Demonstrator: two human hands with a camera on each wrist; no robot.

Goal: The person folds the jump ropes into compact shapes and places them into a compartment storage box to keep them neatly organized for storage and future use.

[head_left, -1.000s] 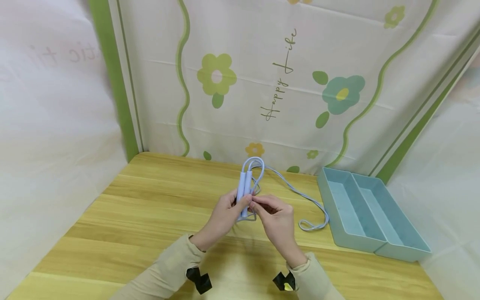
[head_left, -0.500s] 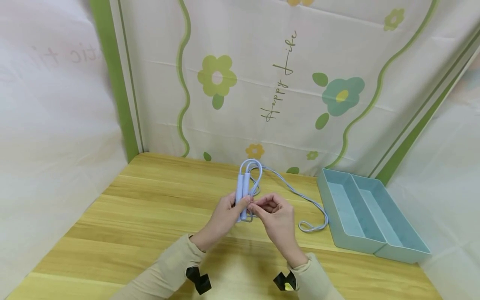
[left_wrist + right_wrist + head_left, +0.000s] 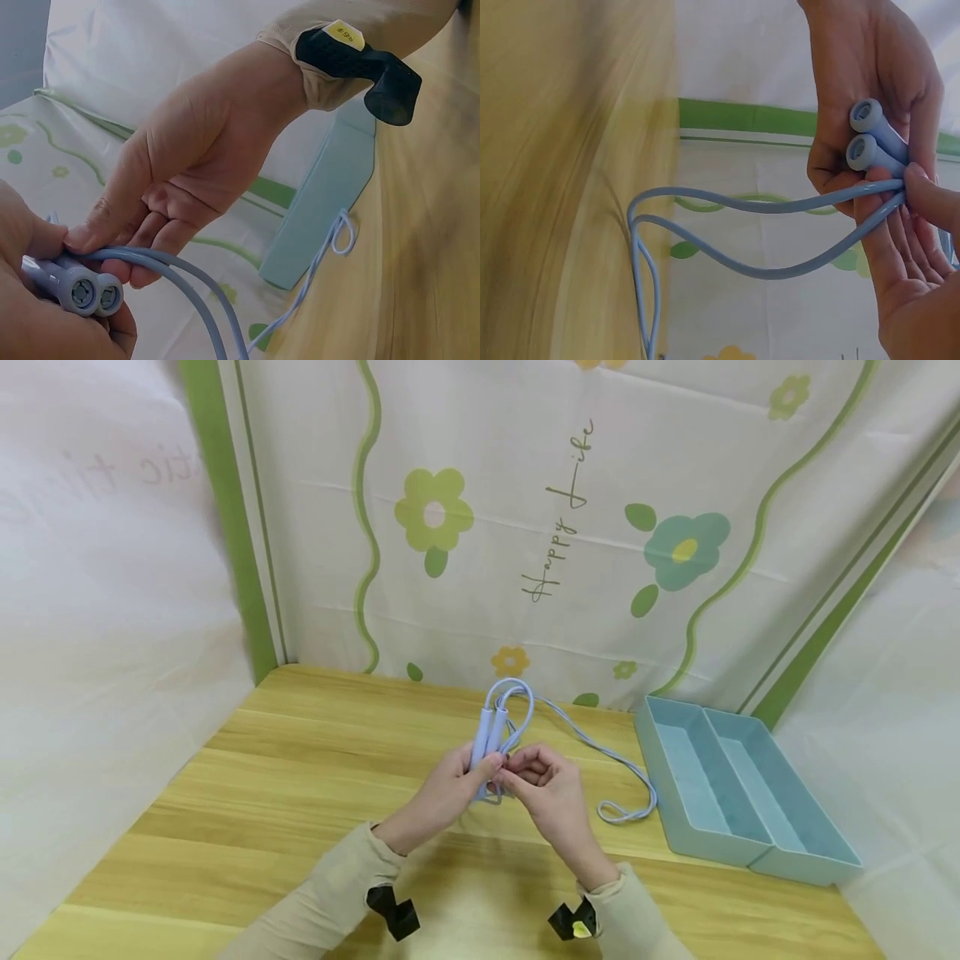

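In the head view my left hand (image 3: pixel 438 793) grips the two light blue handles (image 3: pixel 482 735) of a jump rope, which stand side by side, tilted, above the table. The left wrist view shows the round handle ends (image 3: pixel 81 292) poking out of that hand. My right hand (image 3: pixel 553 793) is beside it, pinching the cord near the handles between thumb and fingers. Two strands of cord (image 3: pixel 761 202) run out of the pinch in the right wrist view. More cord (image 3: pixel 592 742) trails over the table to the right and ends in a small loop. My fingers partly hide the handles.
A blue-green tray (image 3: pixel 738 785) with two long compartments stands on the right of the wooden table (image 3: pixel 247 802), close to the cord's loop. Behind the table hangs a white curtain (image 3: pixel 487 577) printed with flowers, and more fabric encloses both sides.
The handles have tilted slightly, with their tops leaning further right and a little apart. My right hand's pinching fingers have shifted slightly at the cord. The tray and the trailing cord stay put.
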